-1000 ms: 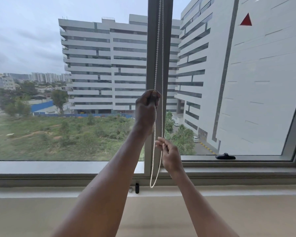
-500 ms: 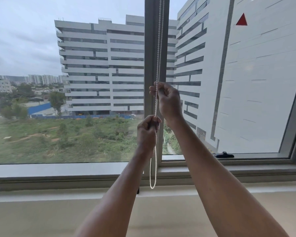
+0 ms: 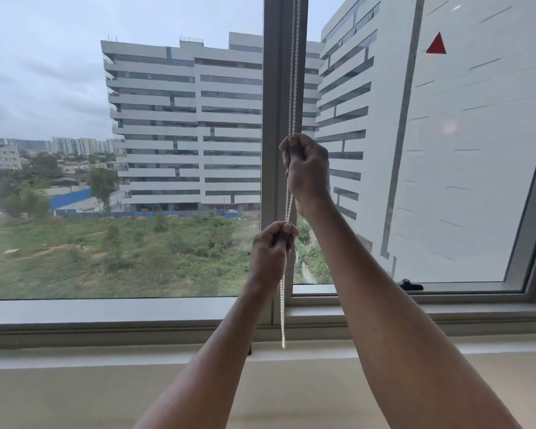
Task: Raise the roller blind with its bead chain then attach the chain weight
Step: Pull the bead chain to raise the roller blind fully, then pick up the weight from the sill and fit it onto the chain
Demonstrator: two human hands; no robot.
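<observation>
a person stands at a tall window, both bare arms stretched out towards the white bead chain (image 3: 294,88), which hangs as a double strand down the front of the grey mullion (image 3: 273,119) between the two panes. the right hand (image 3: 308,171) is the higher of the two, its fingers curled tight round the chain at about mid-height of the glass, the back of the hand towards the room. the left hand (image 3: 270,252) sits lower and slightly to the left, just beneath the right wrist, its thumb and curled fingers pinching the same chain. the hands are near each other but not touching, and a short, straight run of chain shows between them. below the left hand the strands drop past the lower window frame (image 3: 106,328) and end in a free loop hanging just above the pale inner ledge (image 3: 75,360). a black window handle (image 3: 410,285) lies on the bottom rail of the right pane, well to the right of the chain. a red triangle (image 3: 436,44) shows high in that pane. far beyond the glass stand white office blocks (image 3: 183,125) and green scrubland (image 3: 121,258) under a grey sky.
</observation>
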